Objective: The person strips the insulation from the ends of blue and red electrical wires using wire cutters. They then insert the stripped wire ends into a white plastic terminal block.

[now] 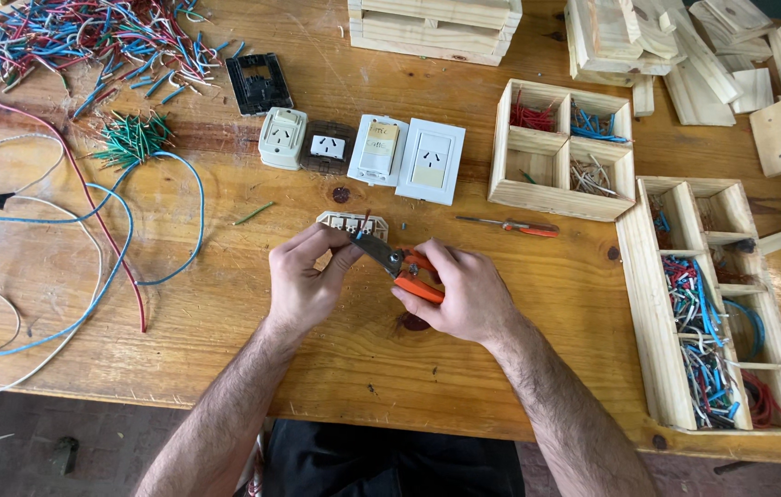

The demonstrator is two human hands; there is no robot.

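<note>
My right hand [464,294] grips orange-handled pliers [406,269], their dark jaws pointing up-left toward my left hand. My left hand [306,274] pinches a short piece of wire [360,232] at the plier jaws, over the middle of the wooden table [225,313]. Just behind my left fingers lies a beige socket module [351,223], partly hidden by them.
Several wall sockets and switch plates [363,147] lie in a row behind. An orange screwdriver [510,225] lies right of them. Wooden compartment boxes [563,147] [712,304] hold wire pieces. Loose long wires [77,248] and cut wire piles [86,37] cover the left.
</note>
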